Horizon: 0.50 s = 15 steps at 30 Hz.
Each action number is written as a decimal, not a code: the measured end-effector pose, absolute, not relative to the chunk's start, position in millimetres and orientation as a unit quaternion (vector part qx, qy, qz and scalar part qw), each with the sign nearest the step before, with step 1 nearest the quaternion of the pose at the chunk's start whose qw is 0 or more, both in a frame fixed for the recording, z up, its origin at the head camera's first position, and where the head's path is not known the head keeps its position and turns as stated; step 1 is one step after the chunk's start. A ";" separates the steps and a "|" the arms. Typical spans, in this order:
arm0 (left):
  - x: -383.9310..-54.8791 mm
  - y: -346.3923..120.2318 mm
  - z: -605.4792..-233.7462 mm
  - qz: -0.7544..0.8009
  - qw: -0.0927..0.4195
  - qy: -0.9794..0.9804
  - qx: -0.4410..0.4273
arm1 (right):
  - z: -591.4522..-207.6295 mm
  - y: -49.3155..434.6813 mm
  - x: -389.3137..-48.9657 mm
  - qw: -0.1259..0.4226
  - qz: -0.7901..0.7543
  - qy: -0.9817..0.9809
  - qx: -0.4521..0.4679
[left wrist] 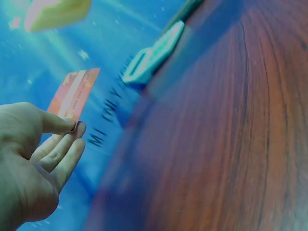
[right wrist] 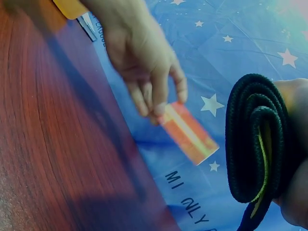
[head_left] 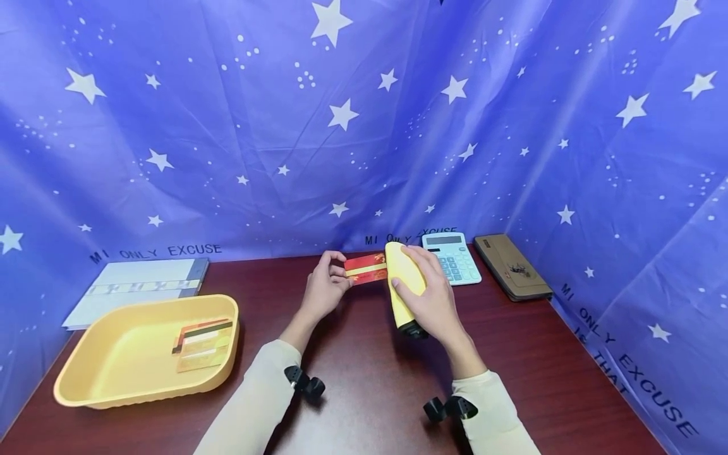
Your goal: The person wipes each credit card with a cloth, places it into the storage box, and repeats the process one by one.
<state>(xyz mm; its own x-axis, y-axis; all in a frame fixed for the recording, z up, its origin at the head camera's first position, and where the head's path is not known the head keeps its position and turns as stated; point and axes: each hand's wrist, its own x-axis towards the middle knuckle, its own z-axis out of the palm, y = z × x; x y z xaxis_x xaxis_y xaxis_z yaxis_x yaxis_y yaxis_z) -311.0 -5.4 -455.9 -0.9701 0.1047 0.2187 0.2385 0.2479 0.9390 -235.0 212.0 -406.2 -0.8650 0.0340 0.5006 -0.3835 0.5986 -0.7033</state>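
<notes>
Between thumb and fingers, my left hand [head_left: 327, 287] pinches one end of a red card [head_left: 366, 268] with a pale gold stripe. The card is held above the table. My right hand [head_left: 430, 292] grips a thick folded cloth [head_left: 400, 287], yellow outside with a dark edge. From the right wrist view, the cloth [right wrist: 250, 139] shows several dark rolled layers with yellow in the fold. In that view a gap separates the card [right wrist: 190, 134] from the cloth; the head view shows the card's right end right beside it.
A yellow basin [head_left: 131, 354] at the left holds several orange and yellow cards [head_left: 203, 346]. Behind it lies a white and grey flat item [head_left: 142, 278]. A light blue calculator [head_left: 455, 259] and a brown wallet [head_left: 512, 266] are at the back right. A starry blue curtain [head_left: 273, 126] borders the table.
</notes>
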 end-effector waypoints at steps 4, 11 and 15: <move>-296.1 -14.7 -438.0 -0.619 0.063 -0.775 -0.114 | -403.0 207.7 -232.9 0.240 0.438 -0.859 0.111; -272.3 -31.8 -415.3 -0.616 0.096 -0.770 -0.132 | -397.8 197.7 -225.6 0.234 0.435 -0.860 0.127; -258.8 -40.8 -405.6 -0.622 0.087 -0.766 -0.141 | -395.4 192.5 -221.4 0.237 0.430 -0.861 0.135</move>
<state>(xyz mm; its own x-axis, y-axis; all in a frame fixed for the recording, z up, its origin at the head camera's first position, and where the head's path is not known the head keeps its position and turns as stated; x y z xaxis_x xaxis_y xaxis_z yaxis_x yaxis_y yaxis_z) -258.8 -40.8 -405.6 -0.9448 0.1085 0.3090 0.3247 0.1872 0.9271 -221.4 192.5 -395.4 -0.8517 -0.0287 0.5232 -0.4356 0.5939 -0.6765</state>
